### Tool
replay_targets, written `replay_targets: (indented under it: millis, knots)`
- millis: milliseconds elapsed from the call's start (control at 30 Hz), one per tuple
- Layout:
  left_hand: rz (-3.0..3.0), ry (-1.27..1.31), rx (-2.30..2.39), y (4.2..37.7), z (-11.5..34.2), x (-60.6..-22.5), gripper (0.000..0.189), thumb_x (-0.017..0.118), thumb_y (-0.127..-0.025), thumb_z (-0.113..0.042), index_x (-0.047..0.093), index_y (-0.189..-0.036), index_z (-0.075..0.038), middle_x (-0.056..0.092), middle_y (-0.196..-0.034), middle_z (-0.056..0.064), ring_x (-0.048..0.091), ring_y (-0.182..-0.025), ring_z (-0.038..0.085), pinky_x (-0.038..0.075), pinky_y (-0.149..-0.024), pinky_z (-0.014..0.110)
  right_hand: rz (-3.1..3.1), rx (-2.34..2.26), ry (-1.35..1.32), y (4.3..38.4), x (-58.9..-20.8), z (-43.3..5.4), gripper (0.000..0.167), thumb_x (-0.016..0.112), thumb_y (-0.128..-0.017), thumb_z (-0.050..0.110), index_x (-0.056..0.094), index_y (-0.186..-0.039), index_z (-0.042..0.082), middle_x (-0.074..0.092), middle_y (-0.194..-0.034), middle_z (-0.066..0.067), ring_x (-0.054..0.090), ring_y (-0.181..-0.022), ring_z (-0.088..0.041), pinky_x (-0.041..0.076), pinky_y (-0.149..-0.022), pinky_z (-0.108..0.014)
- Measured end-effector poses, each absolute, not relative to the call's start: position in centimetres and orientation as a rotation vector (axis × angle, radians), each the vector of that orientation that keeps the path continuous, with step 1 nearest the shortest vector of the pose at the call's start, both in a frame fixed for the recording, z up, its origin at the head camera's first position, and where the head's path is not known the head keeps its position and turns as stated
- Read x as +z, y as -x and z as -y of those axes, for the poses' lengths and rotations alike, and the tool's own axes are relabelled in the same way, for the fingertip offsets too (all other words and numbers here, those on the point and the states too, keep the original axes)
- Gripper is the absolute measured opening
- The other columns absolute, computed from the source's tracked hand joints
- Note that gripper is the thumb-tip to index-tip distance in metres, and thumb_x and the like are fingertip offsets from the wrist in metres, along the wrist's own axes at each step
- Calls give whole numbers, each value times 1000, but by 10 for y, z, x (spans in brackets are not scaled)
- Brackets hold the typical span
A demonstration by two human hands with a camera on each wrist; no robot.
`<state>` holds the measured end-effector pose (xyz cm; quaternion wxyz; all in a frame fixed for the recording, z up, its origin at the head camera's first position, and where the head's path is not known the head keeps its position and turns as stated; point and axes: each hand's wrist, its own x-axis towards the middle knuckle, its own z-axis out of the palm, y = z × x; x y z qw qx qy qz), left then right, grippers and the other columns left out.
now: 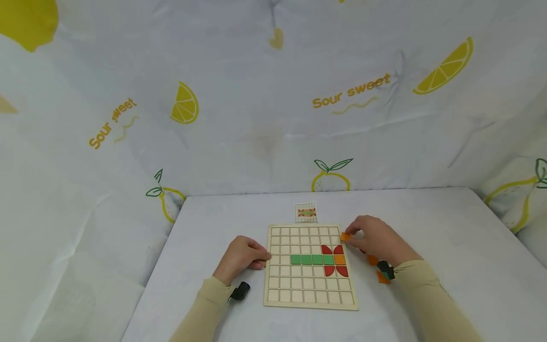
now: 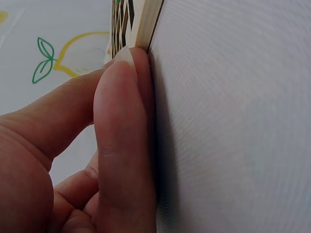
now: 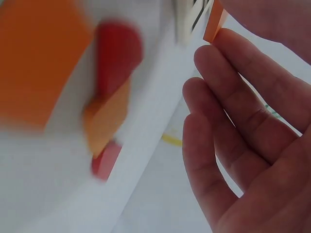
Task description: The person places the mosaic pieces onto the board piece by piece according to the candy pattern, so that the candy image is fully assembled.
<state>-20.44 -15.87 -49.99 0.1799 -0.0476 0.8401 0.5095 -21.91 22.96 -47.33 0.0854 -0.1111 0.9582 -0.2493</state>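
Note:
A pale wooden grid board (image 1: 279,295) lies on the table. My left hand (image 1: 241,256) holds its left edge, with thumb and fingertip together at the rim in the left wrist view. My right hand (image 1: 376,237) pinches an orange tile (image 1: 345,236) between thumb and fingers at the board's upper right edge. The other fingers are gently bent in the right wrist view. On the grid, a row of several green squares (image 1: 306,259) runs to an orange square (image 1: 339,260) in the right column. Red rounded pieces (image 1: 342,271) sit above and below that row's right end.
Behind the board lies a small printed card (image 1: 306,212) with a grid pattern. Loose orange pieces (image 1: 383,278) and red pieces (image 3: 119,56) lie on the table under and beside my right hand. A white cloth with lemon prints (image 1: 256,142) hangs behind the table.

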Motion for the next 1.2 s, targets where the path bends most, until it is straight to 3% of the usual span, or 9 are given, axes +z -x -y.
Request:
replay_targets:
  millis: [133, 400, 833, 1200]
  knots:
    - [-2379, 126, 1440, 205, 158, -500, 17, 93, -84, -19, 81, -90, -7, 78, -75, 3, 72, -63, 7, 63, -63, 23, -2874, -760, 409, 217, -474, -207, 14, 85, -94, 27, 82, -105, 20, 74, -105, 6, 66, -106, -20, 60, -98, -48]
    - [-2346, 110, 1476, 205, 156, -501, 19, 93, -86, -17, 80, -94, -4, 80, -78, 6, 74, -65, 8, 65, -64, 24, -2847, -753, 508, 211, -477, -173, 13, 87, -93, 27, 84, -104, 22, 70, -100, 10, 62, -97, -14, 59, -91, -38]
    - [-2363, 128, 1447, 206, 157, -500, 20, 93, -85, -19, 80, -93, -6, 79, -77, 6, 74, -65, 9, 65, -64, 24, -2895, -657, 663, 207, -481, -160, 13, 89, -91, 22, 83, -103, 21, 70, -97, 11, 57, -92, -9, 58, -81, -31]
    - [-2360, 139, 1452, 205, 160, -500, 21, 94, -84, -19, 80, -92, -6, 79, -76, 5, 73, -64, 9, 64, -64, 25, -2919, -604, 669, 209, -482, -157, 13, 88, -92, 23, 83, -103, 20, 71, -99, 9, 60, -97, -11, 61, -87, -34]
